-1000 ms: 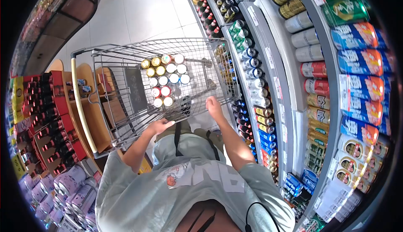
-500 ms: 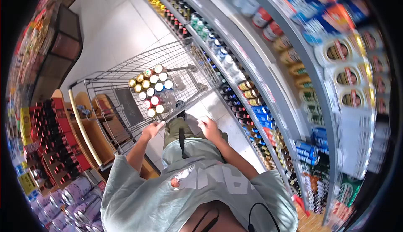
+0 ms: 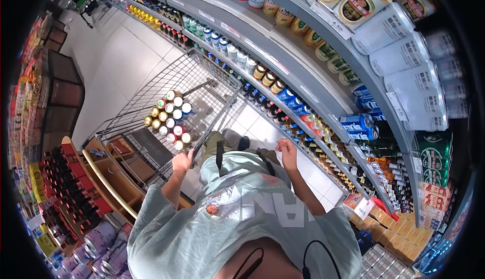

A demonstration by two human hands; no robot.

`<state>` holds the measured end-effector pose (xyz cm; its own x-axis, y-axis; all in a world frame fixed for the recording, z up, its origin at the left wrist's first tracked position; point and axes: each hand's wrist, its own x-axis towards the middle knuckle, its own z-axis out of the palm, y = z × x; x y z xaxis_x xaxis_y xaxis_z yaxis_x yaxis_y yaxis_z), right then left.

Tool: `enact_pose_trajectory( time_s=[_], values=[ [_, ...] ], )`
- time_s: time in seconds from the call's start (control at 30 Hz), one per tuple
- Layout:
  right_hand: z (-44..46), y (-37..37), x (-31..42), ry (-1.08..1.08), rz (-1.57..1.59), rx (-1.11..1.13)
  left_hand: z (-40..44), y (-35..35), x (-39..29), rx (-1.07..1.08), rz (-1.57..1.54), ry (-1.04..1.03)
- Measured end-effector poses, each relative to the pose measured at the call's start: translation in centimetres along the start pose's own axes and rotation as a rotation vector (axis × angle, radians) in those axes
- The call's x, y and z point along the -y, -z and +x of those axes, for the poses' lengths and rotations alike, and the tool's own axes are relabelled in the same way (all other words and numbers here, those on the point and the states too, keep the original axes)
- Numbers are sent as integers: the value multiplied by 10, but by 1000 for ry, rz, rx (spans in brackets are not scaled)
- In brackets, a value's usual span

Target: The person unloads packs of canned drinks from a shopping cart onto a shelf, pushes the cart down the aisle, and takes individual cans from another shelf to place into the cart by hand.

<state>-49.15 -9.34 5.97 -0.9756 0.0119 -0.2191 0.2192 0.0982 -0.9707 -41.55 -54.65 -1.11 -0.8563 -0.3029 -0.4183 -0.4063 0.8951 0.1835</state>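
My left hand [image 3: 182,161] is closed at the near side rim of a wire shopping cart [image 3: 194,57], thumb upward, and appears to grip that rim. Inside the cart stand several drink cans [image 3: 169,115] grouped together, with gold, white and red showing. My right hand [image 3: 288,155] hangs beside my body on the shelf side. Its fingers curl in loosely, with nothing visible in them. The cart's pale handle bar [image 3: 108,180] lies to my left, away from both hands.
Drink shelves [image 3: 283,72] curve along my right, stocked with cans and bottles. Blue cans [image 3: 358,126] lie on one tier. To my left are a wooden display [image 3: 96,198] of dark bottles and dark bins [image 3: 60,102]. Another cart [image 3: 83,4] is far down the tiled aisle.
My view has turned right, and the cart sits further left in it. My right hand has swung outward, away from my body. My left hand stays by the cart's rim.
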Motion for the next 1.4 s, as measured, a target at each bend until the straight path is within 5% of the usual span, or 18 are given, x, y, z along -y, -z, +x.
enact_pose_trajectory(
  time_s=[0.6, 0.93, 1.13, 1.27, 1.4],
  values=[
    [-133, 32, -17, -66, 209, -323, -65, -30, -33, 36, -16, -13],
    [-211, 76, 34, -174, -155, -729, -86, -25, -48, 109, -9, 10],
    [-189, 114, 42, 130, -99, -833, -79, -41, -44, 166, -45, 33],
    [-153, 152, 50, 135, -168, -908, -72, -49, -60, -214, -79, -228],
    [-121, 194, 68, 185, -100, -918, -64, -8, -149, -328, -255, -559]
  ],
)
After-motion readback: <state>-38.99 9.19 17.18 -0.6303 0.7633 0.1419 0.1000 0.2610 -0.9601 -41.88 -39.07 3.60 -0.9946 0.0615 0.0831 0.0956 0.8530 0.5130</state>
